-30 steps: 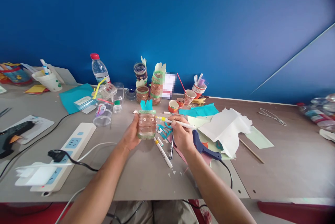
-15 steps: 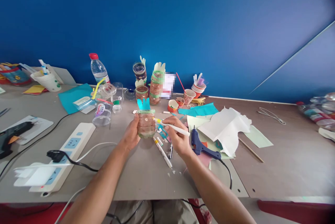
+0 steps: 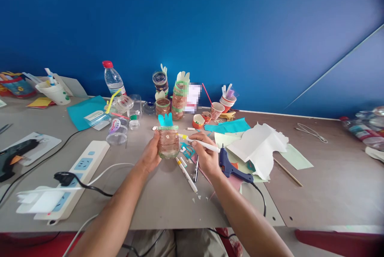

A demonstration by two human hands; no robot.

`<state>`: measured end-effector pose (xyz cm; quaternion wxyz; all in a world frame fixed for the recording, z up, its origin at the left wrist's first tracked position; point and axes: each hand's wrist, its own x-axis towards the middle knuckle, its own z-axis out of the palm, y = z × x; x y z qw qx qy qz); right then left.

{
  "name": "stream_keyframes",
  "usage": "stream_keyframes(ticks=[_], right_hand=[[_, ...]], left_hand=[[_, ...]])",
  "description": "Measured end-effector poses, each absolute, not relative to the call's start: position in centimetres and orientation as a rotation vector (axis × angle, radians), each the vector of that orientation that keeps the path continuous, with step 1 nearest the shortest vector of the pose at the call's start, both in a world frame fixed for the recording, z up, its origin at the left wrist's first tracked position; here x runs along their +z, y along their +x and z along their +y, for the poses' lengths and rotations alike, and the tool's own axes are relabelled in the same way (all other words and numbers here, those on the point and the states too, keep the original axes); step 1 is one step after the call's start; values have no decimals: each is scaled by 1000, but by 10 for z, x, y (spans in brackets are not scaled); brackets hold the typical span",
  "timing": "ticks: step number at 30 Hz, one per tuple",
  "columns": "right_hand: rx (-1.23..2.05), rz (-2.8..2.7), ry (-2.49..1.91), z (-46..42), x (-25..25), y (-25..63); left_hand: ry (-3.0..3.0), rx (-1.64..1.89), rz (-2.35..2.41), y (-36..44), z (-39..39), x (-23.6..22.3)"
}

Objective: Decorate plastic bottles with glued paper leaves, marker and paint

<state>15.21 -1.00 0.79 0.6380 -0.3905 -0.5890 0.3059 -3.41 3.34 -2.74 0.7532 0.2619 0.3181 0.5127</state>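
Note:
My left hand [image 3: 151, 153] is closed round the left side of a cut plastic bottle [image 3: 168, 143]. Brown colouring covers its wall, a green band rings its top, and a teal paper crown shape [image 3: 165, 120] rises from the rim. In my right hand [image 3: 205, 153] is a white marker [image 3: 204, 143] with a yellow end, pointing left at the bottle's right side; whether the tip touches it I cannot tell. Below, between my hands, lie another white marker [image 3: 187, 176] and a dark pen [image 3: 196, 169].
A blue glue gun [image 3: 232, 169] with a cord lies right of my right hand, beside crumpled white paper [image 3: 261, 147]. A power strip [image 3: 81, 173] lies at left. Behind stand decorated bottle pieces [image 3: 179, 101], a red-capped bottle [image 3: 113, 79] and paper cups [image 3: 217, 110].
My right hand and the marker have shifted slightly right, and the marker lies a little flatter. The bottle in my left hand has hardly moved.

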Motion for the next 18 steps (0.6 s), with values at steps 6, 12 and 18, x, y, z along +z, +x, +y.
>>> stream_keyframes(ticks=[6,12,18], right_hand=[[934,-1115,-845,-5,-1,151],[1030,-944,-778,-2,-2,152],[1042,-1044,-782,-5,-3,153]], left_hand=[[513,1030,677,-36,31,-18],[486,978,647,-38,29,-9],[480,986,669,-35,29,-11]])
